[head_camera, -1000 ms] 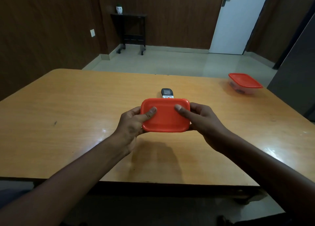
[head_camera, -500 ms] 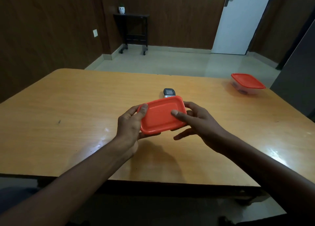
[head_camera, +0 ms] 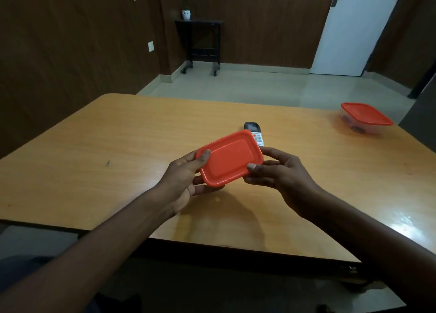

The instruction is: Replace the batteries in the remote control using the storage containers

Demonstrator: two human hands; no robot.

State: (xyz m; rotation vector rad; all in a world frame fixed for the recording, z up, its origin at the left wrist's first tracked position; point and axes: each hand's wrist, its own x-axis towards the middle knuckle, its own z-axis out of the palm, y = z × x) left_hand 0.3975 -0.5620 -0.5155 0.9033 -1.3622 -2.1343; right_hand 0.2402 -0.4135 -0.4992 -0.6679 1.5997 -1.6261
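Note:
A small container with a red lid (head_camera: 230, 158) is held tilted above the wooden table (head_camera: 118, 147). My left hand (head_camera: 186, 176) grips its left side, thumb on the lid and fingers underneath. My right hand (head_camera: 276, 173) holds its right corner, thumb at the lid's edge and fingers behind. The remote control (head_camera: 254, 133), black at the top with coloured buttons, lies on the table just beyond the container, partly hidden by it. A second clear container with a red lid (head_camera: 365, 117) stands at the table's far right; dark things show inside it.
The table's near edge runs below my forearms. Beyond the table lie bare floor, a dark side table (head_camera: 200, 41) with a small white pot (head_camera: 186, 14) on it, and a white door (head_camera: 354, 27).
The container has turned from level to tilted, its right end rising and swinging away. My right thumb has slid from the lid's top to its right corner.

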